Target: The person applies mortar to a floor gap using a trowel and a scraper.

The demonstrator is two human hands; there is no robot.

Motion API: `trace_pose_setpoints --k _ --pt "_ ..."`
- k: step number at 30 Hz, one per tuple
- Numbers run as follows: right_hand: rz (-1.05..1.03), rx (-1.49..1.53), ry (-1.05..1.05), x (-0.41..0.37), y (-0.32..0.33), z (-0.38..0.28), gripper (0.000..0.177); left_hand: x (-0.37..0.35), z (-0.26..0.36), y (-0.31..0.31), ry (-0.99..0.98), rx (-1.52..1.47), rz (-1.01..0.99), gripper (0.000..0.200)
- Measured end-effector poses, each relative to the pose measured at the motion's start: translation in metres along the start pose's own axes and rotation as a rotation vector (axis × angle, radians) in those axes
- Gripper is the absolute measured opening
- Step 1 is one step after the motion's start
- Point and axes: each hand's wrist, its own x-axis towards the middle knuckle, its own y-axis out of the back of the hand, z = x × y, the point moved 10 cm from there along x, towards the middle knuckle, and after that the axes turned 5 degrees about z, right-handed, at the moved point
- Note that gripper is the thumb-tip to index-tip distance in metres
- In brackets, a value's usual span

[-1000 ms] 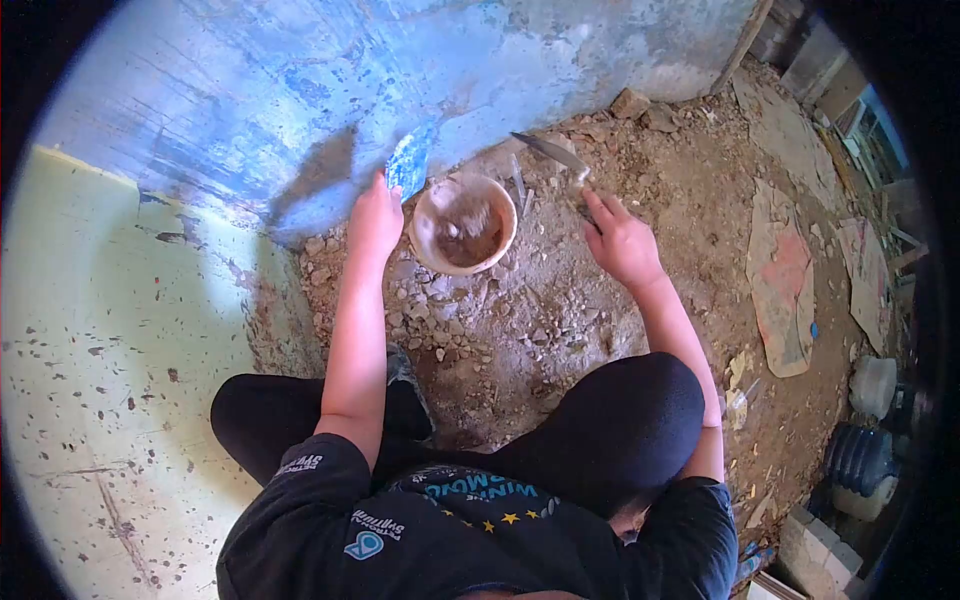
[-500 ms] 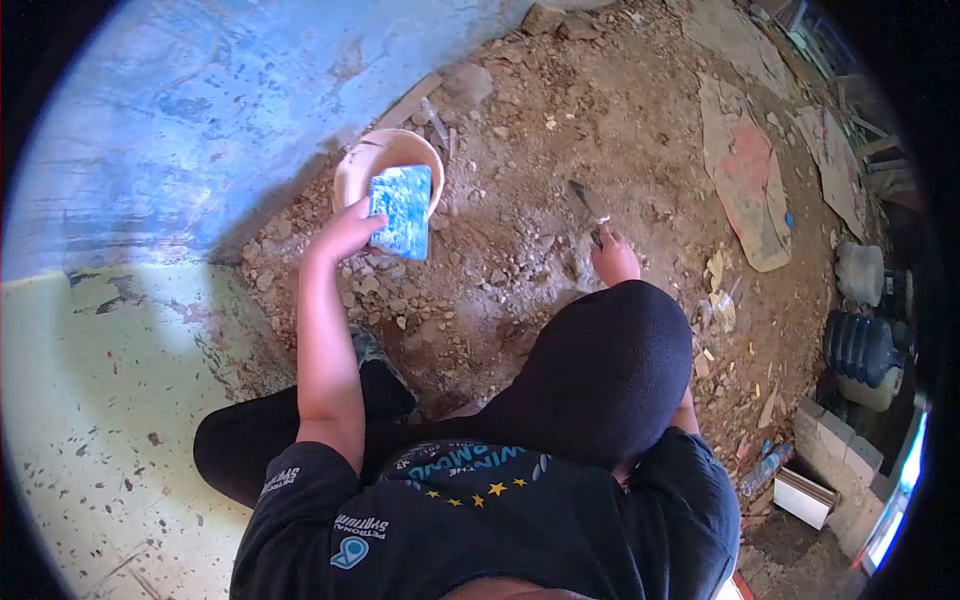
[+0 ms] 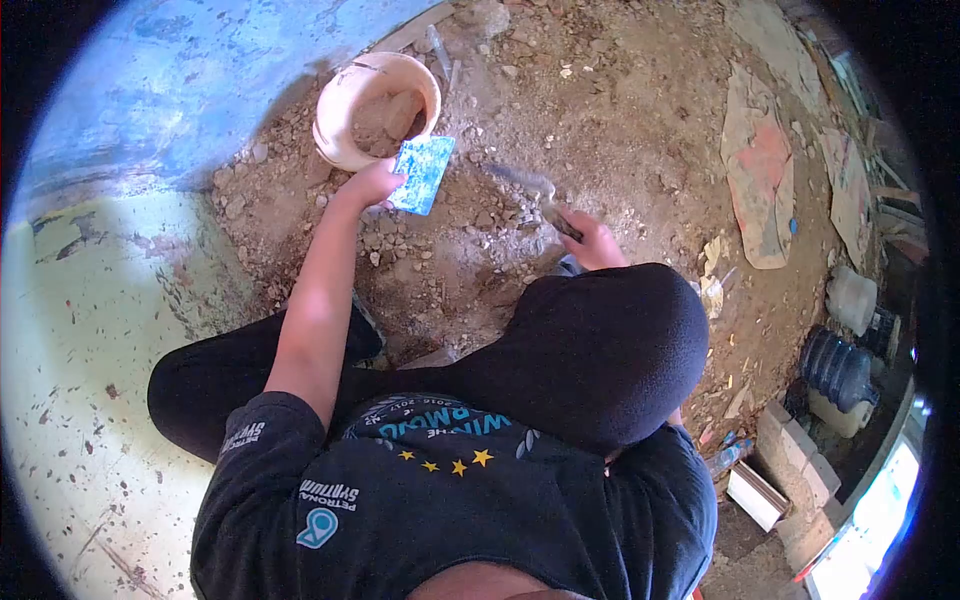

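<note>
My left hand (image 3: 375, 185) is closed on the edge of a flat blue board (image 3: 423, 174) smeared with white. The board is tilted just in front of the near rim of a pale bucket (image 3: 330, 130), which has brown material (image 3: 385, 122) inside. My right hand (image 3: 598, 243) grips the handle of a trowel (image 3: 520, 180) above the rubble, its blade pointing left towards the board.
A blue wall (image 3: 190, 90) meets a pale green, speckled surface (image 3: 90, 330) on the left. Loose soil and stones (image 3: 600, 130) cover the ground. Flattened cardboard (image 3: 755, 170), a water jug (image 3: 838, 370) and grey blocks (image 3: 795, 455) lie to the right.
The blue board has moved away from over the bucket opening, showing its contents. My right hand has brought the trowel leftward, closer to the board. The view has shifted slightly.
</note>
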Motion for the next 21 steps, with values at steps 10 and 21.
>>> trace_pose_setpoints --k 10,21 --pt "-0.314 -0.292 0.205 0.016 -0.023 0.018 0.045 -0.003 -0.016 0.003 0.093 0.222 0.092 0.034" --pt "0.072 -0.505 0.103 0.028 0.038 0.008 0.040 -0.013 -0.007 0.006 0.007 0.197 0.097 0.031"
